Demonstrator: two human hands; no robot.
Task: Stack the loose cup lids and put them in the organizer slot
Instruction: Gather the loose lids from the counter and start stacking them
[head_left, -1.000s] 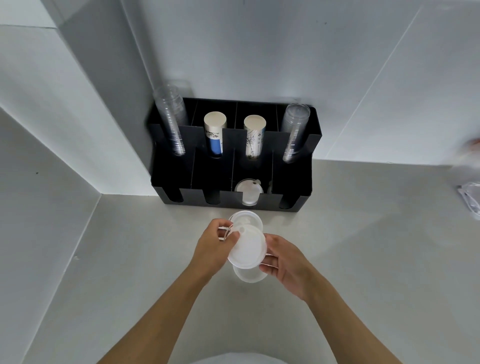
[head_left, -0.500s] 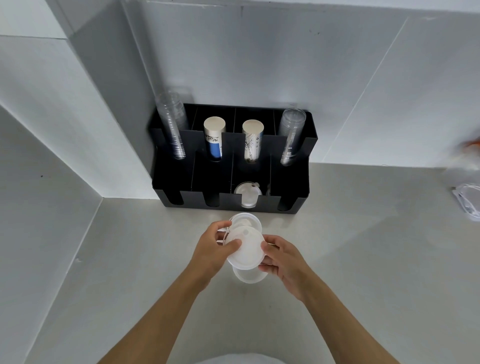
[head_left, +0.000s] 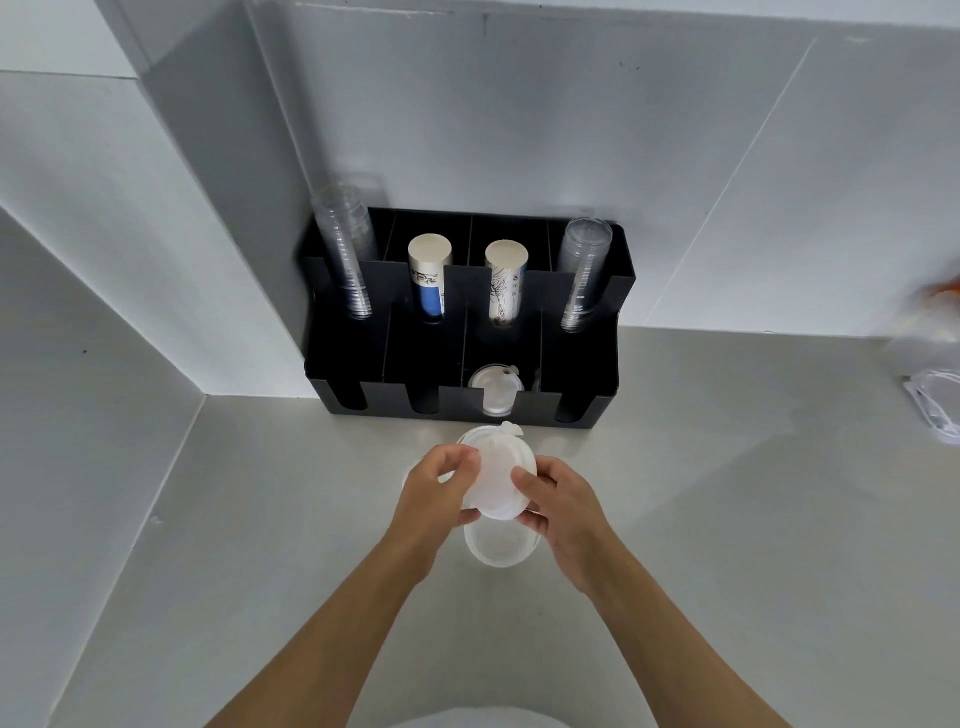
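A small stack of white translucent cup lids (head_left: 496, 475) is held above the counter between my left hand (head_left: 439, 496) on its left rim and my right hand (head_left: 558, 506) on its right rim. Just below the hands one more loose lid (head_left: 498, 545) lies flat on the counter. The black organizer (head_left: 582, 415) stands against the wall right behind. Its third front slot from the left holds a few lids (head_left: 496, 392). The other front slots look empty.
The organizer's back row holds clear cup stacks (head_left: 345, 254) (head_left: 582, 275) at both ends and two paper cup stacks (head_left: 428, 280) (head_left: 506, 283) between. A blurred clear plastic item (head_left: 935, 405) lies at the counter's right edge. A wall corner juts out on the left.
Both hands have brought the held lids closer together into one stack and shifted slightly toward the organizer. The lid on the counter has stayed in place.
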